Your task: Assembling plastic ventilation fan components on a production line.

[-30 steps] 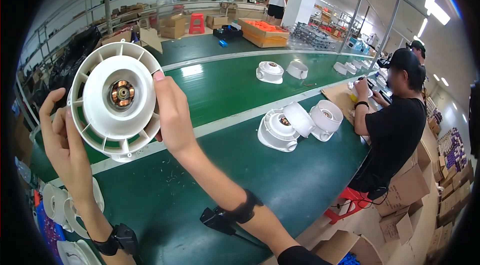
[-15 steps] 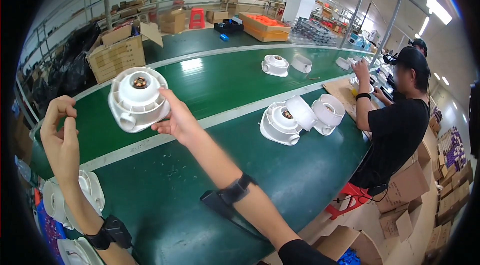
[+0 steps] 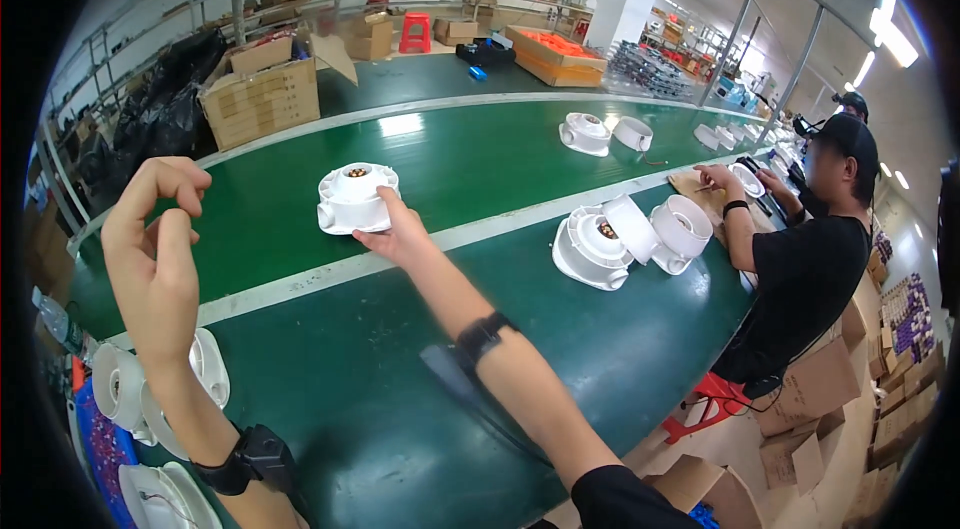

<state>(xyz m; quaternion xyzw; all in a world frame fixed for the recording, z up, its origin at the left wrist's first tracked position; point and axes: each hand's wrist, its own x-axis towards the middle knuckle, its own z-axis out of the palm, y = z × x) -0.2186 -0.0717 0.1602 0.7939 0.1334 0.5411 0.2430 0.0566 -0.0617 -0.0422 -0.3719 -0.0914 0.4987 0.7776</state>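
Observation:
My right hand (image 3: 398, 229) grips the near right edge of a white plastic housing (image 3: 352, 209), thumb on top and fingers beneath. The housing has a domed middle with a dark, copper-coloured round core, and is at the green conveyor belt (image 3: 270, 174); whether it bears its weight there I cannot tell. My left hand (image 3: 155, 254) is raised at the left, fingers loosely bent, a gap between thumb and fingers, nothing visible in it. Below and behind my left forearm sit more white housings (image 3: 125, 384), partly hidden.
On the green table (image 3: 400, 369), a housing (image 3: 592, 251) and white rings (image 3: 682, 226) cluster at the right. Another housing (image 3: 585, 133) and a ring (image 3: 632, 133) sit on the belt. A co-worker (image 3: 800, 219) works at the far right. Cardboard box (image 3: 262, 99) stands behind the belt.
My right hand has carried the housing away from me and to the right, lowering it toward the belt. My left hand stays raised and bent; the view has shifted slightly.

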